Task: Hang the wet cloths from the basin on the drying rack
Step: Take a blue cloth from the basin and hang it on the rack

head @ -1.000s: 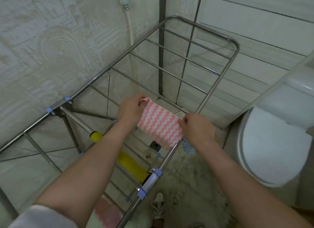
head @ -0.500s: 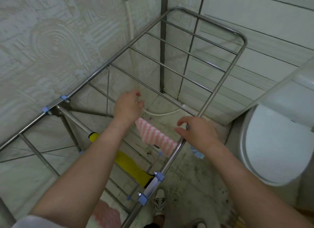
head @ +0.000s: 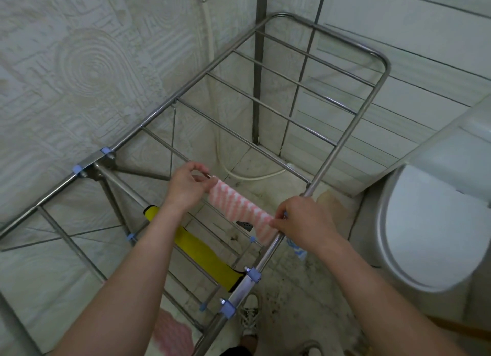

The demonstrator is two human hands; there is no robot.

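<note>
Cloth: the pink-and-white cloth [head: 239, 209] lies draped over one rod of the drying rack [head: 344, 129], near the middle of the view. It is stretched along the rod from 10 o'clock to 4 o'clock.
Handling: it looks thin, soft and limp, so probably light even when wet. It is not fragile. Damp fabric should cling to itself, yet it may slip on the smooth steel rod if one side hangs longer than the other.
Where to hold: best taken at the two short ends, close to the fold. That way it can be pulled flat along the rod and evened out front and back.
Left hand: the left hand [head: 186, 187] pinches the cloth's far end at 10 o'clock, thumb and fingers curled on it.
Right hand: the right hand [head: 305, 220] pinches the near end at 4 o'clock, just beside the rack's side rail.
Other cloths: a yellow cloth [head: 202, 252] hangs on a rod at 7 o'clock from the pink-and-white one. A blurred pink cloth [head: 172, 334] sits at 6 o'clock by the bottom edge. A blue-and-white cloth [head: 299, 250] hangs just under the right hand, outside the rail.
Surroundings: a toilet [head: 425, 236] stands at 3 o'clock, and a hose [head: 255, 177] lies on the floor at 12 o'clock.
Basin: not in view.
</note>
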